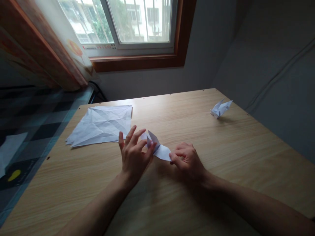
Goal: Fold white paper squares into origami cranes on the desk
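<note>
Between my two hands is a white folded paper figure (162, 152), with pointed flaps rising on its left part and a flat wing-like piece stretching right. My left hand (135, 152) pinches the body near the flaps between thumb and index finger, its other fingers spread upward. On the opposite side, my right hand (185, 158) is closed, thumb and index finger gripping the right tip of the paper. The part of the figure behind my left fingers is hidden. Both hands are just above the wooden table (157, 203).
A stack of creased white paper sheets (108, 124) lies at the table's left back. Another folded paper figure (220, 109) stands near the right edge. Left of the table is a checked cloth surface (46, 111) with a white paper (11, 147). A window (140, 21) is behind.
</note>
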Motion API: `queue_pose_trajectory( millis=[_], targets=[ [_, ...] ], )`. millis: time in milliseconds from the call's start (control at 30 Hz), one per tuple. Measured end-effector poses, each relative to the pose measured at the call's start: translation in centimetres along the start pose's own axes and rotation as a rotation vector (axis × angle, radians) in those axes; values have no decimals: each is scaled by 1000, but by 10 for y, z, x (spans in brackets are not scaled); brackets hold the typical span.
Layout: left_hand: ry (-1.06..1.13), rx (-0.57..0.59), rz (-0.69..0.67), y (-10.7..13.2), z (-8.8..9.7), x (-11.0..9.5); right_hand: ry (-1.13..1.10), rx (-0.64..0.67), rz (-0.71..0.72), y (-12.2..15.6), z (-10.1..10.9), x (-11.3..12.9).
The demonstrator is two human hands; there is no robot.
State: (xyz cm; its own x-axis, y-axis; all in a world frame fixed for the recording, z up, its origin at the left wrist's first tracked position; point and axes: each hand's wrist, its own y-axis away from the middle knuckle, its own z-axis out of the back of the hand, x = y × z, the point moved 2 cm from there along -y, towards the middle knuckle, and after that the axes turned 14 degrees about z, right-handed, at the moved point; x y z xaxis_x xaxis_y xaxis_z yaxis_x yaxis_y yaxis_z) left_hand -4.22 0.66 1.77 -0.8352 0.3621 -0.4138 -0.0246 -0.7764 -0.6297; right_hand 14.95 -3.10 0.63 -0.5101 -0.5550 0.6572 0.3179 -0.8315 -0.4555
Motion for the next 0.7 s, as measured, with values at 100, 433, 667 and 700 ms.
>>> queue_pose_trajectory(
  millis=[100,433,667,700],
  targets=[
    [183,104,20,-2,-3,3,-70,55,102,1,-4,2],
    [748,447,424,-2,-8,3,-173,-45,202,-2,0,3],
    [629,337,295,1,-3,-11,-166,-199,242,0,1,2],
    [593,292,289,2,-2,-12,-142,-190,299,2,0,4]
  ],
)
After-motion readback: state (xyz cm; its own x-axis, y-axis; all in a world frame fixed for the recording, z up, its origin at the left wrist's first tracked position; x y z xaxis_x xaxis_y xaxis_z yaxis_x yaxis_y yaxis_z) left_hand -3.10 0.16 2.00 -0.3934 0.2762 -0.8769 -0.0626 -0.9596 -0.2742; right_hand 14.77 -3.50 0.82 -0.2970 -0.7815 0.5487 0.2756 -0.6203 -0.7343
